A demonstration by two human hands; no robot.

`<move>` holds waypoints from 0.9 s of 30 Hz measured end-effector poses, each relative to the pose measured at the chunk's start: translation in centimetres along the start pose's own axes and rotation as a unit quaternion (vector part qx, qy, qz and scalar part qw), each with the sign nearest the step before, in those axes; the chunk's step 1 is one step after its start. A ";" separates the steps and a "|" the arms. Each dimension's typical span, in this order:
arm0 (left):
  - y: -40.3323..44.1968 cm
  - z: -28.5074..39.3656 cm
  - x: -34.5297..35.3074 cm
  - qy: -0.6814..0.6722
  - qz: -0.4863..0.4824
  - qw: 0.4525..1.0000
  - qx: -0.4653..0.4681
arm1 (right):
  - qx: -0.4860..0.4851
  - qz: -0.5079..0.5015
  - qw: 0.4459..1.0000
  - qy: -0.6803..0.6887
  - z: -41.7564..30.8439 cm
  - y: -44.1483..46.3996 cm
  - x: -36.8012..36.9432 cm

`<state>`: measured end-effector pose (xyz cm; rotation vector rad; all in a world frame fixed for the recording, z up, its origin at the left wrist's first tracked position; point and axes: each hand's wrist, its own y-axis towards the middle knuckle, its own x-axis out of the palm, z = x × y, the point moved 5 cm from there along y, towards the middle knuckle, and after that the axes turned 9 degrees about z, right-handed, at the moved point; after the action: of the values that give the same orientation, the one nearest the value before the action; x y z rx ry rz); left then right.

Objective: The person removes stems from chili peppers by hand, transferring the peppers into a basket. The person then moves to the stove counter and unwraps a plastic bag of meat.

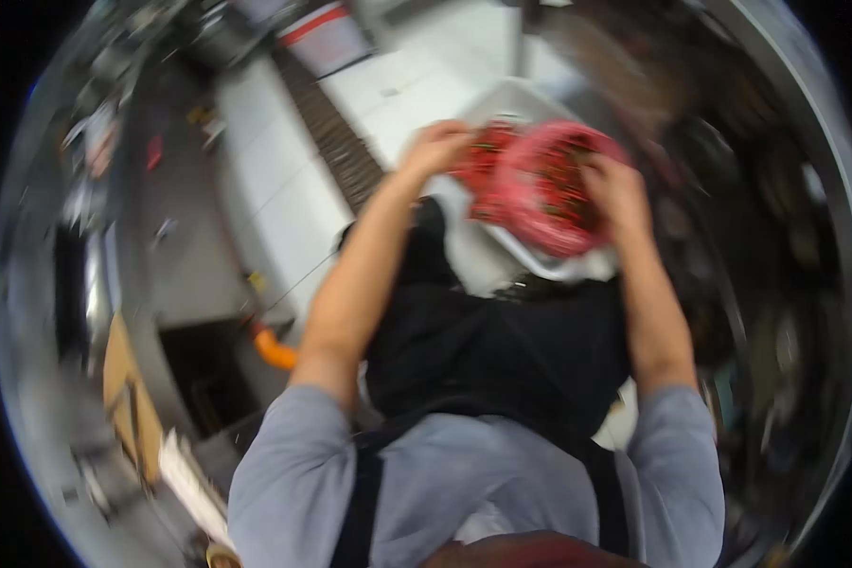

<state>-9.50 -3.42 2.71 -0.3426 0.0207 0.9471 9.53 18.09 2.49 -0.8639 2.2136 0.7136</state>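
Observation:
Small red chili peppers (563, 189) with green stems fill an open pink-red plastic bag (545, 232). The bag rests in a white plastic basin (516, 90) on the floor in front of me. More red chili peppers (483, 161) lie in the basin left of the bag. My left hand (438, 149) is by that left pile, fingers bent together at its edge; blur hides what they pinch. Over the right side of the bag's mouth is my right hand (617, 186), its fingers curled down at the peppers, their tips partly hidden.
White floor tiles (284, 180) surround a dark drain grate (322, 123). A white bucket with a red band (327, 40) stands at the back. Metal counters line the left, with an orange curved piece (275, 348) near my left arm. Dark, blurred equipment is on the right.

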 end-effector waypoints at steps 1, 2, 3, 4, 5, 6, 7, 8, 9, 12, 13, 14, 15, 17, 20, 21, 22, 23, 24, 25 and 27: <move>-0.3 -0.3 0.0 -0.034 -0.002 0.999 -0.019 | -0.028 -0.003 0.999 -0.036 2.0 -0.1 1.0; -0.4 -0.4 0.3 -0.025 -0.026 0.999 -0.018 | -0.030 -0.015 0.999 -0.039 2.4 -0.8 1.4; -0.1 -0.6 0.8 -0.020 -0.044 0.999 -0.002 | -0.043 -0.011 0.999 -0.017 3.2 -1.7 1.8; 0.1 -0.9 1.5 -0.034 -0.069 0.997 -0.002 | -0.020 -0.020 0.999 -0.021 3.5 -2.6 2.0; 0.3 -0.8 2.2 -0.045 -0.068 0.997 0.000 | -0.049 -0.013 0.997 -0.060 4.5 -3.2 2.6; 1.5 -1.5 2.6 -0.047 -0.072 0.996 0.005 | -0.065 0.026 0.996 -0.052 3.9 -3.4 1.8; 2.1 -2.5 2.8 -0.052 -0.070 0.996 0.003 | -0.084 0.055 0.994 -0.044 3.2 -3.9 0.8; 2.3 -2.9 3.2 -0.058 -0.077 0.995 0.003 | -0.082 0.056 0.994 -0.053 2.9 -4.1 -0.9; 3.0 -3.4 3.3 -0.085 -0.081 0.993 -0.008 | -0.100 0.097 0.990 -0.030 2.4 -3.7 -2.5; 5.6 -4.3 4.0 -0.124 -0.083 0.989 -0.024 | -0.091 0.155 0.983 0.036 0.8 -2.4 -7.7; 6.2 -4.7 4.0 -0.131 -0.074 0.988 -0.024 | -0.084 0.181 0.979 0.036 0.7 -1.8 -9.4; 7.3 -5.4 3.8 -0.153 -0.060 0.986 -0.022 | -0.007 0.192 0.977 0.095 1.0 -1.0 -10.8; 8.3 -6.1 3.3 -0.153 -0.057 0.986 -0.016 | -0.003 0.232 0.964 0.132 0.8 0.0 -12.1; 9.6 -6.6 2.2 -0.155 -0.015 0.987 -0.040 | 0.060 0.307 0.945 0.096 0.9 2.1 -14.1; 10.5 -5.9 1.1 -0.241 0.018 0.968 -0.068 | 0.041 0.358 0.930 0.071 3.7 4.7 -15.6; 10.9 -6.4 0.8 -0.251 0.011 0.963 -0.095 | 0.045 0.360 0.931 0.044 4.9 5.2 -16.1; 11.5 -7.1 0.5 -0.277 0.001 0.953 -0.125 | 0.055 0.346 0.937 -0.004 6.1 5.9 -16.5; 12.1 -7.7 0.3 -0.305 -0.010 0.940 -0.154 | 0.061 0.331 0.940 -0.053 6.5 6.7 -16.4; 12.6 -8.2 0.0 -0.311 0.008 0.936 -0.165 | 0.027 0.276 0.947 -0.160 5.7 8.1 -15.9; 13.0 -8.4 -0.1 -0.325 0.009 0.929 -0.180 | -0.010 0.217 0.939 -0.265 4.5 9.5 -15.3; 13.5 -8.8 -0.8 -0.342 0.025 0.917 -0.205 | -0.003 0.233 0.951 -0.205 2.4 10.3 -14.5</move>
<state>-19.60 0.53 -9.19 -0.3805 -0.8247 1.0789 11.21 31.73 14.05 -0.1550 2.0383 1.0159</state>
